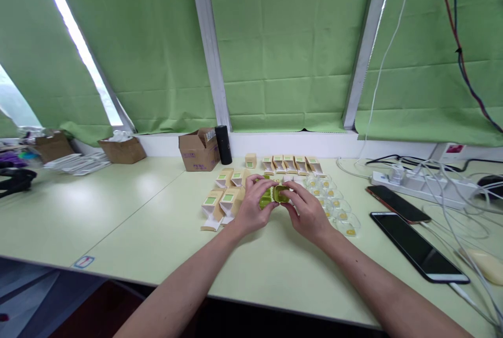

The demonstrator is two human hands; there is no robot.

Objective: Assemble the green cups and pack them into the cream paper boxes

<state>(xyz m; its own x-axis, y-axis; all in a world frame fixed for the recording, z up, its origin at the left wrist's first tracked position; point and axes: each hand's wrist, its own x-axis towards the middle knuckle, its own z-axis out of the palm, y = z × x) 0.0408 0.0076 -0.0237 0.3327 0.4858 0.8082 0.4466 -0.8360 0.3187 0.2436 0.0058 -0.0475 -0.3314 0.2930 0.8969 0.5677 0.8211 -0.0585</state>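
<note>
Over the middle of the table, both hands are together at a small olive-green case with rounded hollows. My left hand [254,206] is closed around the left green part [266,199]. The fingers of my right hand [308,211] pinch a squarish green cup-like part [280,194] beside it. Whether the two parts are joined cannot be made out, as fingers cover much of them. Just left of my left hand stand several kraft boxes [231,199] with green labels and open flaps. Near my right hand lie several clear plastic shells [341,207] with small yellow pieces.
Behind the hands is a row of open kraft boxes [289,163], with one closed box [250,160] to its left. Farther left stand a cardboard carton [198,152] and a black cylinder [223,145]. Two phones [418,246], cables and a white power strip [424,188] occupy the right side.
</note>
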